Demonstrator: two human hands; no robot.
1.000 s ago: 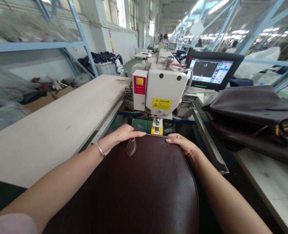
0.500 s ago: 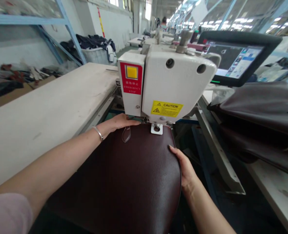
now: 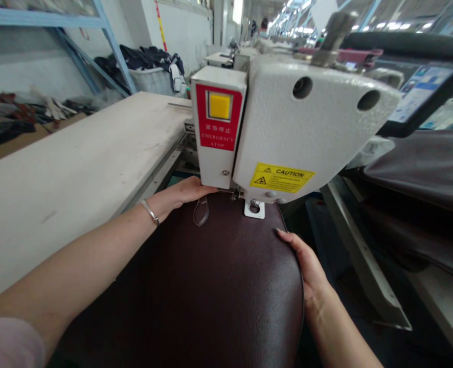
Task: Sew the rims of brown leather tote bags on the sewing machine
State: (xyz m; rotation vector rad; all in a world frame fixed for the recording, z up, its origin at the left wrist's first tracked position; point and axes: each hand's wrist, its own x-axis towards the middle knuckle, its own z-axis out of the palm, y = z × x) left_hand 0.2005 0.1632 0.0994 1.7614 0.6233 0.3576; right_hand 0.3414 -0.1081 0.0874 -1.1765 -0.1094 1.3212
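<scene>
Leather (image 3: 219, 271) already under machine (image 3: 311, 122), centre frame; plate (image 3: 254, 215) over it, finished stitching there unseen. Left hand (image 3: 190, 190) gripping top edge, right hand (image 3: 307, 266) right edge.

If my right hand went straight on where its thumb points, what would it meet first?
Beyond the dark brown piece it holds, your right hand would probably meet the white plate under the machine head, though depth is unclear.

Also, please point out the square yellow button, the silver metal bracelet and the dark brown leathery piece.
Square yellow button (image 3: 219, 106), head view: its face.
Silver metal bracelet (image 3: 150, 211), head view: its band.
Dark brown leathery piece (image 3: 226, 271), head view: middle of its surface.
</scene>
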